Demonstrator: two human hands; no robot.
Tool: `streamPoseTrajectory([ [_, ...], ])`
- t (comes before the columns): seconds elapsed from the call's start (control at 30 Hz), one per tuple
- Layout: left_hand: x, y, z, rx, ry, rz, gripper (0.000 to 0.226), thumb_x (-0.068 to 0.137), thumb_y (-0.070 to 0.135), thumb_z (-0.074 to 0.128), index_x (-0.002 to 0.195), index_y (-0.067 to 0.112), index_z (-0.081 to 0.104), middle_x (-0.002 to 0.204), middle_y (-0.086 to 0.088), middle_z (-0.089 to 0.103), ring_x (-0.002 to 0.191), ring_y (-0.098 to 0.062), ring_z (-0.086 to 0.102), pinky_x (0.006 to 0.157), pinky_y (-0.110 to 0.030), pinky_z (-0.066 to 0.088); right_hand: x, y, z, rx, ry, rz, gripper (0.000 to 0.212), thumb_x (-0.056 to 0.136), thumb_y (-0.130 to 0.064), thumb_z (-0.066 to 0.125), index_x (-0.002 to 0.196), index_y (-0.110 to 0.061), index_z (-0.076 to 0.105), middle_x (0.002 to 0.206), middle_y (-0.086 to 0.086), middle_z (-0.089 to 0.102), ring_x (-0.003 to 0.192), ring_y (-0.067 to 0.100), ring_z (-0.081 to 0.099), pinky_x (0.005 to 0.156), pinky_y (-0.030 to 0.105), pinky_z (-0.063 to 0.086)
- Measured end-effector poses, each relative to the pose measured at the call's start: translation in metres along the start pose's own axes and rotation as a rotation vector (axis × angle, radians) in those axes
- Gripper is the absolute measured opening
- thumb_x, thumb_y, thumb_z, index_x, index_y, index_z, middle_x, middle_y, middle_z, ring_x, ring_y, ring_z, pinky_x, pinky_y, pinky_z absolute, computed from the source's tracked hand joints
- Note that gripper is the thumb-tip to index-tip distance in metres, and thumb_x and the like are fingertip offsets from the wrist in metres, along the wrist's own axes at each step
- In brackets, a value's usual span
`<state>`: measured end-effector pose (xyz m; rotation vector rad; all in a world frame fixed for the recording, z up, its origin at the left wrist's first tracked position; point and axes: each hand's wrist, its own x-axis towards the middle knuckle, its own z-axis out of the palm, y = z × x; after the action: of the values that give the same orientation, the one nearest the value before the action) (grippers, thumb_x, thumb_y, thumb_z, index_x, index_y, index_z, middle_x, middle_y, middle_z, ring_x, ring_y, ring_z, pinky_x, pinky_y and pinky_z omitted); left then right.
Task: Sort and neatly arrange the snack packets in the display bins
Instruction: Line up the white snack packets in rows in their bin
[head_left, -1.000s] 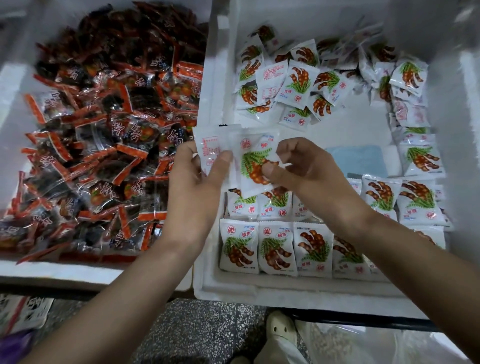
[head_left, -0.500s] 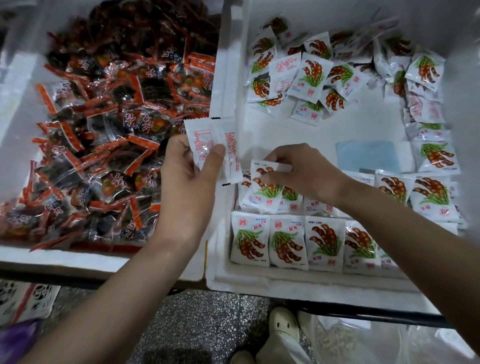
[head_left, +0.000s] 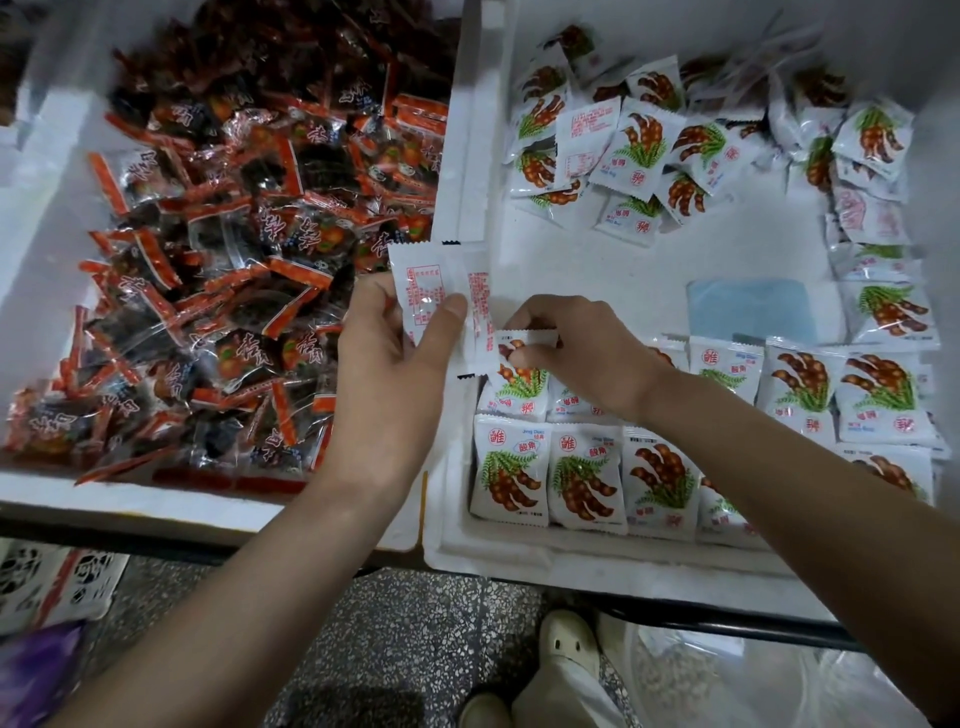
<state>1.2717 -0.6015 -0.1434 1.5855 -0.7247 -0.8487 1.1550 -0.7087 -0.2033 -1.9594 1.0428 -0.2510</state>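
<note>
**Packet going into the second row**

The packet (head_left: 519, 376), white with a brown-pod print, sits at the left end of the second row in the right bin (head_left: 519, 564), its lower edge tucked behind the front row (head_left: 582, 478). The right hand (head_left: 576, 343) pinches its top edge between thumb and fingertips. The left hand (head_left: 395, 364) grasps a small stack (head_left: 428, 291) of the same packets, printed backs up, just left of centre frame over the wall between the two bins.

The step in hand looks like placing: one packet is being seated upright and face-up to line up with its neighbours. The front row looks full and the second row partly built. A loose pile (head_left: 639, 150) lies across the top of the bin and down its right side, so much sorting is left.

Next, the packet likely needs a press level with its row and then release. After that, the right hand can take the next one off the stack and turn it face-up.

A blue sheet (head_left: 748, 306) lies on the bin floor. The left bin (head_left: 31, 171) holds a jumble of dark packets (head_left: 249, 260).
</note>
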Motion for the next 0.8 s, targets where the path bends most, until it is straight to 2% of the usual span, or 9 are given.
streamPoseTrajectory([
  [0.13,-0.002,0.000,0.004,0.016,-0.006,-0.006,0.010,0.094,0.013,0.057,0.104,0.014,0.054,0.098,-0.003,0.070,0.090,-0.014,0.069,0.081,-0.028,0.057,0.001,0.002,0.002,0.021,0.103,-0.005,0.010,0.087,-0.009,0.063,0.091,-0.017,0.059,0.086,-0.003,0.060,0.082,0.012,0.056,0.065,0.005,0.040],
  [0.27,-0.005,0.000,0.012,0.018,-0.018,-0.013,0.008,0.094,0.014,0.057,0.101,0.018,0.054,0.091,0.002,0.070,0.087,-0.014,0.069,0.084,-0.035,0.057,-0.004,0.005,0.008,-0.072,0.197,-0.111,0.021,0.085,-0.010,0.065,0.105,-0.010,0.060,0.102,0.004,0.061,0.097,0.017,0.057,0.086,0.026,0.046],
  [0.33,-0.008,0.000,0.016,0.018,-0.044,-0.019,0.008,0.094,0.014,0.057,0.098,0.021,0.055,0.083,0.008,0.070,0.083,-0.011,0.068,0.081,-0.033,0.057,-0.010,0.005,0.006,-0.081,0.280,-0.161,0.021,0.088,-0.010,0.062,0.109,-0.009,0.058,0.106,0.006,0.060,0.097,0.017,0.056,0.085,0.028,0.047],
  [0.4,-0.011,0.002,0.022,0.016,-0.077,-0.029,0.011,0.095,0.012,0.056,0.100,0.021,0.056,0.080,0.012,0.070,0.081,-0.007,0.067,0.077,-0.028,0.056,-0.021,0.002,-0.002,0.043,0.353,-0.155,0.011,0.093,-0.010,0.055,0.103,-0.013,0.057,0.099,0.001,0.061,0.090,0.012,0.058,0.079,0.024,0.049],
  [0.47,-0.014,0.001,0.028,0.040,-0.118,-0.044,0.015,0.095,0.008,0.054,0.103,0.019,0.059,0.087,0.007,0.070,0.086,-0.012,0.067,0.077,-0.030,0.054,-0.038,-0.001,-0.013,0.270,0.333,-0.104,0.008,0.098,-0.013,0.047,0.096,-0.015,0.054,0.088,-0.002,0.062,0.079,0.010,0.062,0.071,0.022,0.050],
  [0.57,-0.020,-0.001,0.042,0.090,-0.219,-0.037,0.019,0.093,0.003,0.054,0.107,0.014,0.062,0.098,-0.005,0.070,0.094,-0.026,0.065,0.086,-0.041,0.052,-0.069,0.000,-0.028,0.518,0.239,-0.043,0.016,0.096,-0.027,0.049,0.094,-0.013,0.055,0.083,0.013,0.064,0.074,0.019,0.064,0.073,0.036,0.055],
  [0.63,-0.024,-0.004,0.052,0.097,-0.311,-0.024,0.019,0.091,0.003,0.058,0.104,0.016,0.062,0.095,-0.006,0.071,0.091,-0.021,0.067,0.085,-0.034,0.055,-0.087,0.005,-0.037,0.591,0.216,-0.001,0.016,0.086,-0.033,0.056,0.094,-0.020,0.056,0.080,0.011,0.065,0.074,0.022,0.063,0.075,0.038,0.055],
  [0.73,-0.030,-0.010,0.069,0.157,-0.479,-0.008,0.024,0.088,0.003,0.063,0.102,0.021,0.056,0.081,-0.002,0.068,0.076,-0.002,0.065,0.067,-0.011,0.048,-0.107,0.022,-0.052,0.635,0.216,0.088,0.024,0.078,-0.026,0.066,0.101,-0.018,0.060,0.082,0.009,0.067,0.074,0.020,0.066,0.067,0.028,0.055],
  [0.8,-0.033,-0.020,0.082,0.254,-0.549,0.006,0.029,0.087,0.004,0.066,0.103,0.025,0.052,0.085,0.003,0.066,0.079,0.001,0.064,0.068,-0.010,0.045,-0.118,0.038,-0.060,0.560,0.228,0.142,0.025,0.078,-0.022,0.070,0.098,-0.011,0.062,0.073,-0.002,0.067,0.066,0.015,0.063,0.065,0.025,0.052],
])
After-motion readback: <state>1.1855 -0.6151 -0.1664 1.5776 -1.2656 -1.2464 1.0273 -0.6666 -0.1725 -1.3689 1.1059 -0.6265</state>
